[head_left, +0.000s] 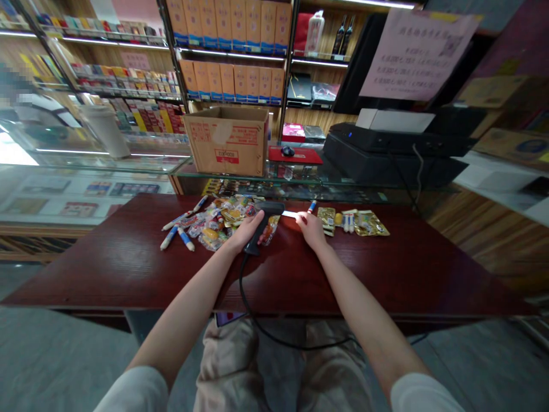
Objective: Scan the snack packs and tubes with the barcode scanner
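The fingers of the left hand (247,230) are closed around the grip of a black corded barcode scanner (262,226), whose head is aimed rightward at a slim white item (290,214). That item is pinched by the fingertips (302,218) of the right hand (312,230) and is lit by the scanner's glow, so its print cannot be read. Both hands are held over a dark red wooden table (128,274).

Just left of the scanner, a heap of snack sachets (214,224) is piled too densely to be counted, and four blue-and-white tubes (186,239) are scattered around its left side. Right of the right hand lie one blue-and-red tube (311,206), two gold sachets (369,224), two small white tubes (348,223) and one round yellow piece (338,218).

The scanner's cord (242,286) is draped over the table edge. Beyond the table, one cardboard box (227,140) and one black printer (386,140) stand on a glass counter (309,183). Both bare forearms are extended forward from short white sleeves (412,395).
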